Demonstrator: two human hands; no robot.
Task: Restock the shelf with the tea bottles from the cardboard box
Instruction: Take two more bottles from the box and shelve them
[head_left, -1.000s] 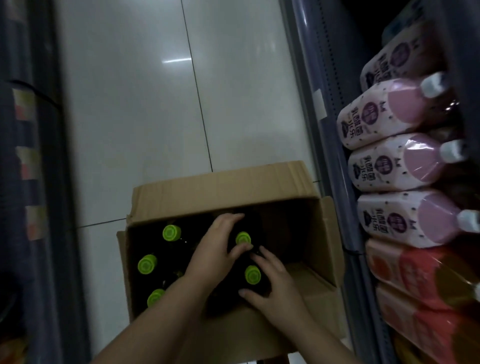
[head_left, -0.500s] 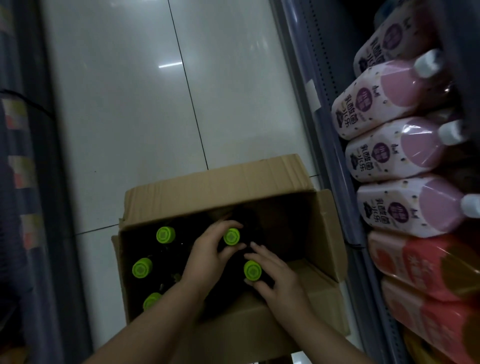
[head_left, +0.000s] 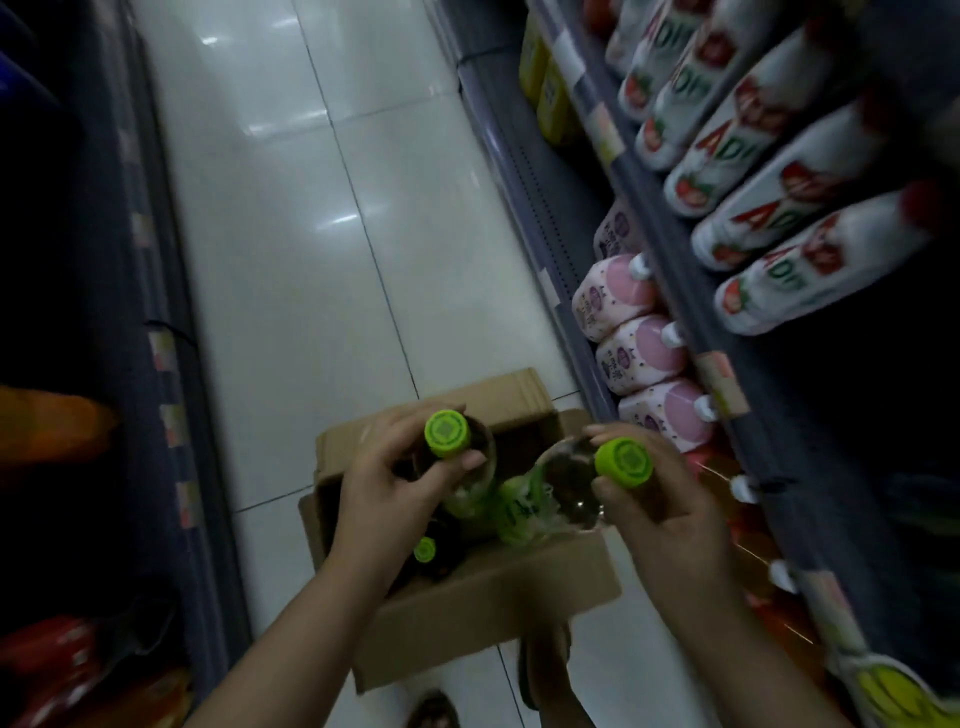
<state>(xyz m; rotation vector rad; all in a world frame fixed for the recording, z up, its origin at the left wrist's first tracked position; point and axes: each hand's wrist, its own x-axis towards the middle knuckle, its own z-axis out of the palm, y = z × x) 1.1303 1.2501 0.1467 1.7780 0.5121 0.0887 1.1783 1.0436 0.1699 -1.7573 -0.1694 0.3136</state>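
Observation:
An open cardboard box sits on the tiled floor below me. My left hand grips one tea bottle by its neck, just under the green cap, held above the box. My right hand grips a second tea bottle the same way, its clear shoulder and green label hanging over the box. Another green-capped bottle still stands inside the box. The shelf runs along my right.
Pink bottles with white caps fill the lower right shelf; white bottles with red lettering lie on the tier above, red bottles nearer me. A dark shelf unit lines the left. White floor tiles run down the aisle. My feet show below the box.
Both hands have closed on bottle necks and lifted two bottles up out of the box. My view has swung up, showing more of the aisle and upper shelf.

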